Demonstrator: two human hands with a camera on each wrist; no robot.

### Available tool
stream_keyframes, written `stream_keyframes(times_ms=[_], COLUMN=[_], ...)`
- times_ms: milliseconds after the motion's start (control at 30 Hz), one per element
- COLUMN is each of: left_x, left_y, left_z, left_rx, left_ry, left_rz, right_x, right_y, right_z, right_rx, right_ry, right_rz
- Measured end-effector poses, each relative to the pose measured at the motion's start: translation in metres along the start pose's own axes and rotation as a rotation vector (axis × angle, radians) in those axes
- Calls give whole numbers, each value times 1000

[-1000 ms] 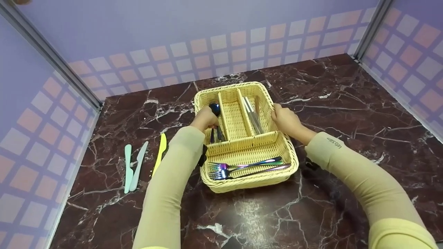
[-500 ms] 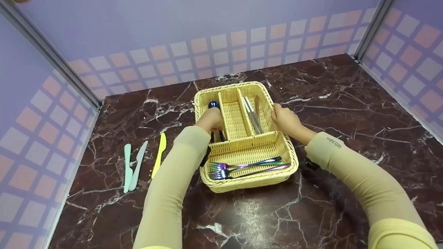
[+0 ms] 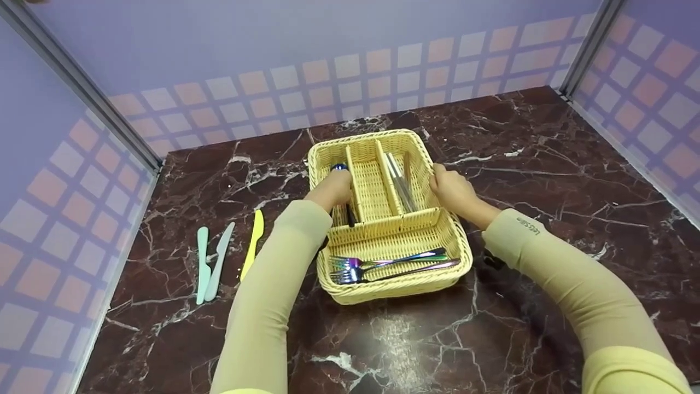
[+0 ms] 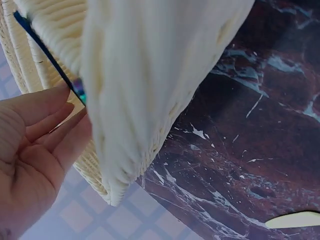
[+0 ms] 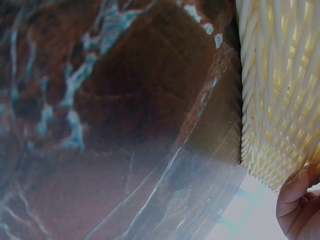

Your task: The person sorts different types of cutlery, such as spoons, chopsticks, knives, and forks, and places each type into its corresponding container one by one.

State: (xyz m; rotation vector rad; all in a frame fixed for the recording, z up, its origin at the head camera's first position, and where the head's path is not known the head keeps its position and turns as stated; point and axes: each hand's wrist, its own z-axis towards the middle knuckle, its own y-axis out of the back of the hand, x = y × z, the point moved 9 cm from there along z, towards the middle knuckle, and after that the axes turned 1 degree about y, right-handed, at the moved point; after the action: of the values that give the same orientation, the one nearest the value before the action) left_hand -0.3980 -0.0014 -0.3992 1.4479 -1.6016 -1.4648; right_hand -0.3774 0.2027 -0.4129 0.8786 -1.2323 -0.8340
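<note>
A pale yellow woven cutlery basket [image 3: 394,295] with several compartments stands on the dark marbled table. My left hand [image 3: 334,187] reaches into its left compartment and pinches a dark blue spoon [image 3: 339,166]; the hand covers the middle of the spoon. In the left wrist view, thumb and fingers meet at the dark handle [image 4: 47,54] close to the basket wall. On the opposite side, my right hand [image 3: 454,190] grips the basket's right edge, its curled fingers also showing in the right wrist view. Shiny multicoloured forks [image 3: 383,265] lie in the wide front compartment.
Slim silver sticks [image 3: 401,183] lie in the right compartment. Left of the basket are a mint green knife [image 3: 203,268], a pale grey-blue knife [image 3: 220,262] and a yellow knife [image 3: 254,241], partly behind the left sleeve. Tiled-pattern walls [image 3: 350,71] enclose the table.
My left hand has shifted slightly right and deeper within the left compartment, and the spoon's bowl is more covered. The right hand and the basket have stayed in place.
</note>
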Motion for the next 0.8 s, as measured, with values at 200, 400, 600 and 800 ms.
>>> stream_keyframes(times_ms=[200,400,600,800], left_x=[-1,17,70,156], left_y=[12,53,104,108], left_z=[-3,-22,-67,-118], left_rx=[-78,-157,-307,-384], left_ry=[-98,-107,-28,171], left_rz=[-24,-217,-379,-358], right_x=[1,0,-2,-2], right_y=[-1,0,1,0], right_z=[-1,0,0,0], right_rx=[0,2,1,11], right_ry=[1,-9,-15,-22], right_rz=[-1,4,1,11])
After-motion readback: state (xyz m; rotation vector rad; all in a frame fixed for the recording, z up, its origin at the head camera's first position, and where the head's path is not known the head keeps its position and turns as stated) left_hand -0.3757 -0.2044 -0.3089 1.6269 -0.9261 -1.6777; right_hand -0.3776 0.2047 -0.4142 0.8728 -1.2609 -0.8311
